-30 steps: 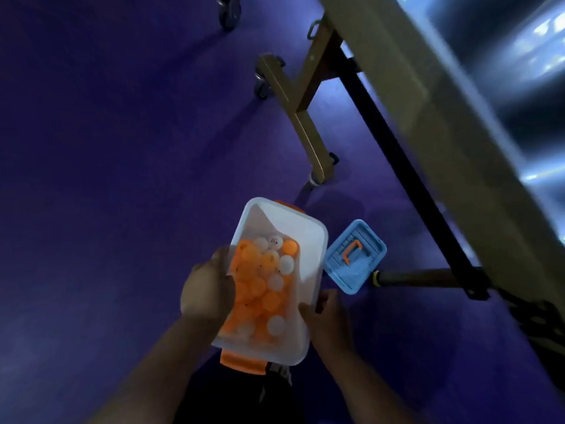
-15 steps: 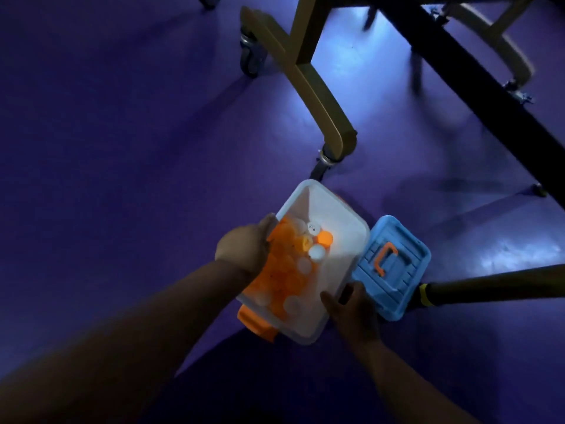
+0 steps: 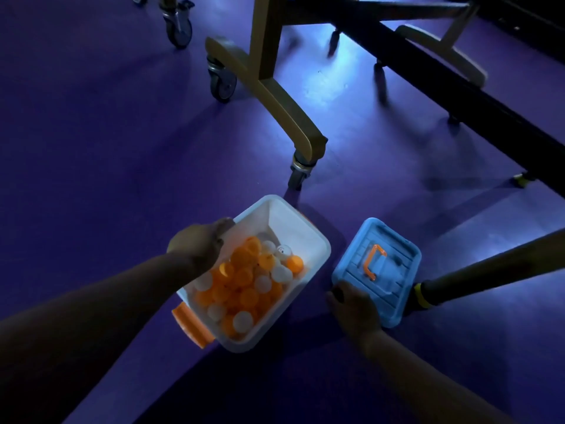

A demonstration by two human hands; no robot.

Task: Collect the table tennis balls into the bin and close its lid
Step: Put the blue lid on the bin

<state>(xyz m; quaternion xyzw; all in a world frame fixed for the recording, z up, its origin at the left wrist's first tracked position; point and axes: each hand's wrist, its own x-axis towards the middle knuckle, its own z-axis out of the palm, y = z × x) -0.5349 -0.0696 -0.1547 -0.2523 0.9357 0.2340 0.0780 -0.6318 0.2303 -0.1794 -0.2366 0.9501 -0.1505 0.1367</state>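
- The left hand (image 3: pixel 198 246) grips the long left rim of the white bin (image 3: pixel 286 220). Its fingers curl over the edge towards the inside and the knuckles face up.
- Just inside that grip, to its right and reaching towards the person, lie the table tennis balls (image 3: pixel 244 289). Orange and white ones are heaped together and fill the nearer part of the bin. The far end beyond the fingers shows bare white wall.
- Below the left wrist, an orange latch (image 3: pixel 191 324) sticks out from the near short end of the bin.
- The bin is open at the top. Whether it stands flat on the purple floor (image 3: pixel 91 148) or is tipped by the hand cannot be told.
- The right hand (image 3: pixel 354 310) holds the blue lid (image 3: pixel 394 289) at its near left corner. The thumb lies on top of the corner, and the other fingers are hidden beneath.
- The lid stretches away from this grip, up and to the right, with its top face up. It lies just beside the bin's right wall and does not touch it.
- An orange handle (image 3: pixel 374 261) lies folded on the lid, just beyond the thumb.
- Right of the right hand, past the lid's far edge, the end of a dark pole (image 3: pixel 489 273) with a yellow band lies against the lid.
- Well beyond both hands stands a gold table leg (image 3: pixel 275 96) on a caster (image 3: pixel 299 175).
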